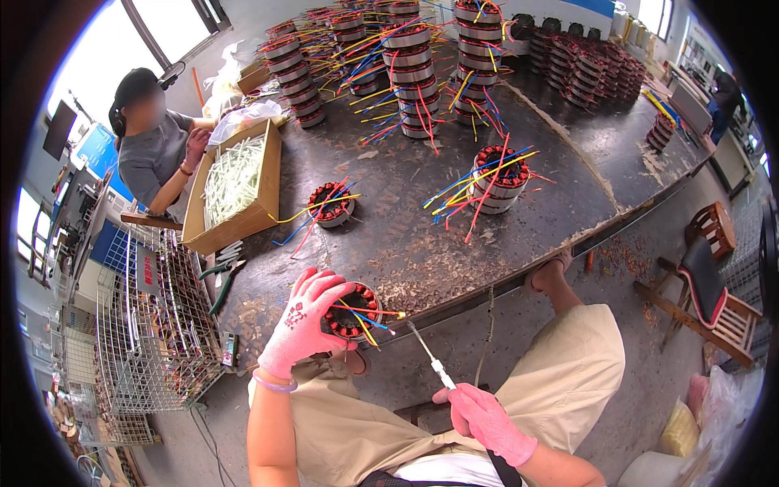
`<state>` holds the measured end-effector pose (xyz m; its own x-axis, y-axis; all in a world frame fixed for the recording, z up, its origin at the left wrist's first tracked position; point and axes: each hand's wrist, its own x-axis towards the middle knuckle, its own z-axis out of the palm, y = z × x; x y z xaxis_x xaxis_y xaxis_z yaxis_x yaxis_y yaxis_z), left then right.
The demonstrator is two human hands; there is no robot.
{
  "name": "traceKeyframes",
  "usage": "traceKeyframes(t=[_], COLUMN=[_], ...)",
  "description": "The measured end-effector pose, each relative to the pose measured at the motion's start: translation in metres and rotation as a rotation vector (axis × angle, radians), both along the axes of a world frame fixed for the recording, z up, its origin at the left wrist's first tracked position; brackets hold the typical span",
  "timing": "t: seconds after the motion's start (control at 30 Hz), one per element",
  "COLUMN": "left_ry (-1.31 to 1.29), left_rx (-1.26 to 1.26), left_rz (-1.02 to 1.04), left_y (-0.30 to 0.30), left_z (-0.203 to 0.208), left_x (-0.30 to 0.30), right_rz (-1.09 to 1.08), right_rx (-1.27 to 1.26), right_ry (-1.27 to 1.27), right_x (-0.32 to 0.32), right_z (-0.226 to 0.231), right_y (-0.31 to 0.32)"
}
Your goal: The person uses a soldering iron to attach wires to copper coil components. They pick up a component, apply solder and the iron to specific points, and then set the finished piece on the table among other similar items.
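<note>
My left hand (pixel 307 318), in a pink glove, is closed round a motor stator (pixel 369 302) with red windings, near the table's front edge. Red, yellow and blue lead wires stick out of the stator to the right. In my gloved right hand (pixel 489 422) is a soldering iron (pixel 438 369) with a white collar and a long metal shaft. Its tip points up and left, just short of the wire ends. Farther back on the table lie a single stator (pixel 333 204) and a short stack of stators (pixel 499 180), both with coloured leads.
Tall stator stacks (pixel 410 77) stand at the back of the dark table (pixel 389 219). A cardboard box (pixel 272 174) of white tubes is at the left, with pliers (pixel 223 284) nearer me. Wire baskets (pixel 154 325) stand left, a chair (pixel 704 284) right. A person (pixel 154 138) works across the box.
</note>
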<state>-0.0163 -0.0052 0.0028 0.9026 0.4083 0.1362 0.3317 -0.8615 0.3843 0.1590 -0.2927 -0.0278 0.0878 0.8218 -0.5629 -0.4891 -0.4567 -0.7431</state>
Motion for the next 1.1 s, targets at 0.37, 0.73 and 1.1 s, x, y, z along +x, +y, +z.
traceKeyframes(t=[0.37, 0.73, 1.1], left_ry=[0.001, 0.006, 0.018], left_rx=[-0.011, -0.01, -0.004], left_rz=[-0.007, -0.013, -0.025], left_y=[0.0014, 0.0028, 0.004], left_z=[0.0, -0.0008, 0.0015], left_x=[-0.0011, -0.0023, -0.003], right_rz=[-0.012, 0.002, 0.005], right_rx=[0.012, 0.017, 0.001], right_ry=[0.06, 0.029, 0.033], right_x=[-0.003, -0.0032, -0.0035], right_z=[-0.0013, -0.0001, -0.0027], right_y=[0.0008, 0.0009, -0.0013])
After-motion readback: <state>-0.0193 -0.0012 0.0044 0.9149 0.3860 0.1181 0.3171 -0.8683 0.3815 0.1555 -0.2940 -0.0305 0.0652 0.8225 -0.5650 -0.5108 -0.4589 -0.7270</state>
